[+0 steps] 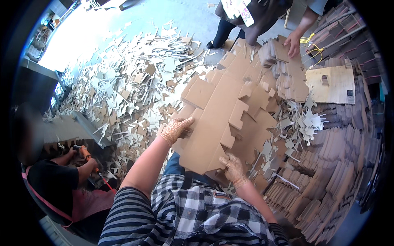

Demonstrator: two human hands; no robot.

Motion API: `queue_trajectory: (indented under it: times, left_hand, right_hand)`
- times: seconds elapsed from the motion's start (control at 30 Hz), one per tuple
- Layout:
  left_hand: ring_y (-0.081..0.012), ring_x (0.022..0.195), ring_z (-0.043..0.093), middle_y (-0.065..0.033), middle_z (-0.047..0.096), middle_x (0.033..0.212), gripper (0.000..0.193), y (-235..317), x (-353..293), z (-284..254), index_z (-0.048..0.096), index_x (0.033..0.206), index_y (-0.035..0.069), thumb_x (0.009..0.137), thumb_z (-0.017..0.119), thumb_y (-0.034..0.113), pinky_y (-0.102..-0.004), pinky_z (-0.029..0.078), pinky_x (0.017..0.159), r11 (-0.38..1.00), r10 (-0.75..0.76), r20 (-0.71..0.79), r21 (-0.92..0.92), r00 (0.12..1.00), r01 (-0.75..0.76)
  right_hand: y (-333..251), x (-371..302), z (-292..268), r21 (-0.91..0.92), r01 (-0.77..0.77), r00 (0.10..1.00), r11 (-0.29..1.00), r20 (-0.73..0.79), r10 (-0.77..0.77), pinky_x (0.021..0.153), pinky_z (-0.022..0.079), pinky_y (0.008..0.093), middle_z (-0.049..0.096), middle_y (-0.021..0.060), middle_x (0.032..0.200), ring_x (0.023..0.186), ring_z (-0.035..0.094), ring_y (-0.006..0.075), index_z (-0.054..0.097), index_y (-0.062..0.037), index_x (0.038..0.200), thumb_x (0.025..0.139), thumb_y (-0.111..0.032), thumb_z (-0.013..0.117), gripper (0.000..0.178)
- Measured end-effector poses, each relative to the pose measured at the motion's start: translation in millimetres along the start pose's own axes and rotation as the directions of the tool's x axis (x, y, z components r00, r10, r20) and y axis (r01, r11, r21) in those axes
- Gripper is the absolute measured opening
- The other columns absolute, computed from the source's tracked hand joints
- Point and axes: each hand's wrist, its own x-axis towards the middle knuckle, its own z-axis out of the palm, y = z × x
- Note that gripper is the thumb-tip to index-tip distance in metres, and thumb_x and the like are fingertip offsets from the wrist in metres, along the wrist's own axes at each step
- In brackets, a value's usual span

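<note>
A large die-cut cardboard sheet [215, 117] with notched edges and fold lines lies slanted in front of me, its near end close to my body. My left hand [177, 128], in a patterned tan glove, grips its left edge, thumb on top. At the near right corner my right hand [234, 168], gloved alike, pinches the sheet's edge. The fingers under the cardboard are hidden. More cut cardboard sheets [260, 127] lie beneath and to the right. Beyond them stands a stack of smaller cardboard blanks [287, 76].
Cardboard scraps [135, 78] cover the floor ahead and left. Tall cardboard stacks [328, 164] line the right, near a wooden board [330, 85]. A co-worker's hand [293, 43] rests on the far stack. At left, another person holds an orange power tool [86, 153].
</note>
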Motion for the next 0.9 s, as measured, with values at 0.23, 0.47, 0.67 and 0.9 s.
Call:
queue_trajectory:
  times: [0.23, 0.47, 0.67, 0.9]
  left_hand:
    - [-0.0282, 0.109, 0.064, -0.0163, 0.063, 0.123, 0.055, 23.8, 43.7, 11.5, 0.053, 0.132, -0.003, 0.092, 0.067, 0.033, -0.0421, 0.055, 0.089, 0.868, 0.143, 0.186, -0.495, 0.972, -0.033]
    - [-0.0285, 0.111, 0.063, -0.0145, 0.063, 0.122, 0.057, 45.0, 35.8, 44.2, 0.051, 0.134, -0.001, 0.088, 0.073, 0.023, -0.0434, 0.052, 0.098, 0.804, 0.284, 0.069, -0.560, 0.956, -0.198]
    - [-0.0233, 0.112, 0.062, -0.0104, 0.063, 0.123, 0.061, 115.1, -48.5, 84.6, 0.051, 0.136, 0.002, 0.083, 0.078, 0.016, -0.0389, 0.052, 0.095, 0.830, 0.506, 0.249, -0.399, 0.826, -0.389]
    - [-0.0185, 0.110, 0.061, -0.0068, 0.063, 0.123, 0.058, 140.5, -111.9, 113.8, 0.053, 0.136, 0.004, 0.084, 0.077, 0.013, -0.0352, 0.052, 0.094, 0.837, 0.545, 0.365, -0.293, 0.755, -0.462]
  right_hand:
    - [-6.8, -11.2, -7.1, -0.365, 0.220, 0.975, 0.905, 0.061, -0.212, 0.071, 0.056, 0.0356, 0.068, 0.0171, 0.093, 0.086, 0.067, 0.0230, 0.062, 0.0076, 0.106, 0.088, -0.033, 0.070, 0.045]
    - [17.7, -16.2, -28.3, -0.497, 0.203, 0.975, 0.844, 0.026, -0.219, 0.088, 0.051, 0.0364, 0.068, 0.0173, 0.106, 0.099, 0.064, 0.0252, 0.058, 0.0099, 0.120, 0.087, -0.033, 0.073, 0.056]
    - [3.3, -22.9, -48.1, -0.110, 0.341, 0.939, 0.934, 0.094, -0.332, 0.095, 0.049, 0.0363, 0.060, 0.0150, 0.125, 0.109, 0.062, 0.0260, 0.048, 0.0048, 0.133, 0.081, -0.031, 0.080, 0.071]
    - [-94.4, -59.5, -47.4, 0.394, 0.468, 0.883, 0.791, -0.173, -0.436, 0.089, 0.056, 0.0423, 0.063, 0.0088, 0.117, 0.105, 0.064, 0.0267, 0.053, -0.0034, 0.129, 0.072, -0.020, 0.087, 0.068]
